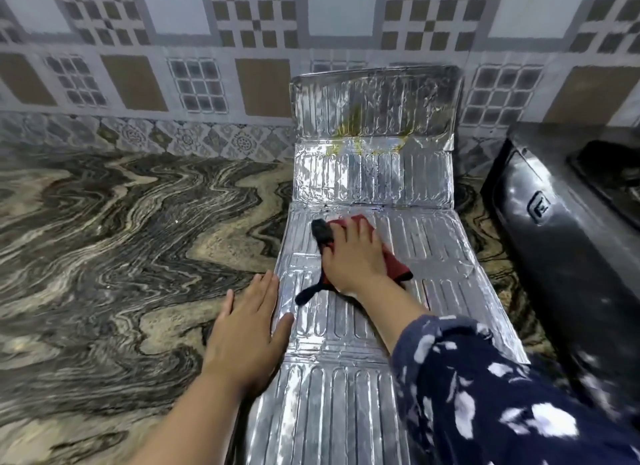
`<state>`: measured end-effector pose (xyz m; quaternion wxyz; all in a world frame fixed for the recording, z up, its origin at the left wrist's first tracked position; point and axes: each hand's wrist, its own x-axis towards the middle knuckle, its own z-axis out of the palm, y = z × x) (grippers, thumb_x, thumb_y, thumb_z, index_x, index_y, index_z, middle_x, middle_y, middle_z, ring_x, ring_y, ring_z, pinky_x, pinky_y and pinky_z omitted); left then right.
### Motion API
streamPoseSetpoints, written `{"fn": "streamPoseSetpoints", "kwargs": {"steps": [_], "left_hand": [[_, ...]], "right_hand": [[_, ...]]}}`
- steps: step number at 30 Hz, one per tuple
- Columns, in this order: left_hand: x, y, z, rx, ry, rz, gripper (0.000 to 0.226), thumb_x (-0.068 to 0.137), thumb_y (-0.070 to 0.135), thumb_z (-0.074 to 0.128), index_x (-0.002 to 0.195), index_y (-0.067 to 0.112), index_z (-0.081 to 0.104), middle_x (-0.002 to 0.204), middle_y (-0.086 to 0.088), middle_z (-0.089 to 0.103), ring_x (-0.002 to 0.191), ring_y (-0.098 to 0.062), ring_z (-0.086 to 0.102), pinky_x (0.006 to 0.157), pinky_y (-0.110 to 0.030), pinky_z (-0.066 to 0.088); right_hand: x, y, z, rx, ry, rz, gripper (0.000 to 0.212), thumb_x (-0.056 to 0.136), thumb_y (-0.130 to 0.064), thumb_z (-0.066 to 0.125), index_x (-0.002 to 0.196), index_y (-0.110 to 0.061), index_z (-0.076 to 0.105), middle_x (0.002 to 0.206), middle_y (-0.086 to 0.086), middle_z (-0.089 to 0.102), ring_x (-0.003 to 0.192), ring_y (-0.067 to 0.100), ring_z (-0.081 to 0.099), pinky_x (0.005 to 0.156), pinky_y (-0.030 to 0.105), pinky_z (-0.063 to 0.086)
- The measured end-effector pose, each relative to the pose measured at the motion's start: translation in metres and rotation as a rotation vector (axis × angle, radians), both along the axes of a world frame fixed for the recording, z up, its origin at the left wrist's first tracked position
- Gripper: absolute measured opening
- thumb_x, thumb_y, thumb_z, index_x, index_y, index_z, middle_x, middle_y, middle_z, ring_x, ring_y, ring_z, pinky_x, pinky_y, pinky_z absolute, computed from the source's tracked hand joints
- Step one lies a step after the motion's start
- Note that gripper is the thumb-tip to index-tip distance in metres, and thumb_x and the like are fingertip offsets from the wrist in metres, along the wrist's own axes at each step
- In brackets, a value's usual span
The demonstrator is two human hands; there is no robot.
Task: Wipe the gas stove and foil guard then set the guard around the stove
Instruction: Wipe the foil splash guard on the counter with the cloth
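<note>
Now right hand [349,257] flat, presses red cloth [394,262] on foil guard [346,388]; left hand [247,329] flat, steadies edge.

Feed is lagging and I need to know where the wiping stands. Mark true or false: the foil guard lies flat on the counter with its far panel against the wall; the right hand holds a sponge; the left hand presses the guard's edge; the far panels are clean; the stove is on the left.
1. Foil guard lies on the counter, far panel up the wall: true.
2. False: the right hand presses a red cloth.
3. Left hand presses the guard's edge: true.
4. False: yellow stains show there.
5. False: the stove is on the right.
</note>
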<state>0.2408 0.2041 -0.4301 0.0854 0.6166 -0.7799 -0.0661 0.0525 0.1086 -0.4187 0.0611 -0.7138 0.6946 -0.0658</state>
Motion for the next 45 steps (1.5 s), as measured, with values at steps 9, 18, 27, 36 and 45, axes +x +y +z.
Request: {"fn": "streamPoseSetpoints", "kwargs": {"steps": [9,18,27,36,45], "left_hand": [[0.002,0.0,0.0,-0.007,0.029,0.004,0.079,0.08,0.067,-0.008,0.149,0.029,-0.007,0.153,0.018,-0.015,0.141,0.002,-0.014,0.119,-0.035,-0.007],[0.004,-0.003,-0.002,0.006,-0.005,-0.007,0.072,0.086,0.063,0.0,0.15,0.03,-0.007,0.154,0.018,-0.013,0.142,0.0,-0.014,0.119,-0.035,-0.006],[0.01,-0.002,0.001,0.024,-0.111,-0.079,0.104,0.064,0.073,-0.031,0.15,0.023,-0.002,0.153,0.016,-0.01,0.14,-0.002,-0.015,0.116,-0.038,-0.009],[-0.025,-0.031,0.025,-0.001,0.006,0.127,0.066,0.09,0.045,0.039,0.149,0.023,0.02,0.153,-0.001,0.028,0.139,-0.02,0.027,0.112,-0.043,0.024],[-0.048,-0.06,-0.003,0.012,-0.017,0.155,0.077,0.089,0.067,0.017,0.152,0.024,0.007,0.161,0.002,-0.002,0.147,-0.012,-0.004,0.118,-0.048,-0.004]], "right_hand": [[0.02,-0.069,0.006,0.044,-0.026,0.224,0.051,0.1,-0.039,0.023,0.15,-0.029,0.021,0.161,-0.001,0.012,0.149,0.025,0.003,0.119,0.048,0.006],[-0.047,-0.028,-0.002,0.029,0.001,-0.032,0.058,0.099,-0.043,0.02,0.152,-0.022,0.015,0.162,0.001,0.009,0.149,0.026,0.003,0.121,0.043,0.007],[-0.035,0.047,0.003,0.059,-0.052,0.0,0.055,0.099,-0.042,0.02,0.152,-0.029,0.014,0.162,-0.001,0.004,0.149,0.025,-0.001,0.12,0.046,0.002],[-0.09,0.026,0.032,0.189,0.111,0.209,0.062,0.089,-0.069,0.025,0.147,-0.049,0.015,0.162,-0.002,-0.007,0.149,0.017,0.002,0.116,0.052,-0.016],[-0.132,0.001,0.007,0.117,0.037,-0.208,0.065,0.091,-0.067,0.02,0.15,-0.043,0.004,0.161,-0.006,-0.011,0.148,0.025,-0.014,0.111,0.058,-0.017]]}}
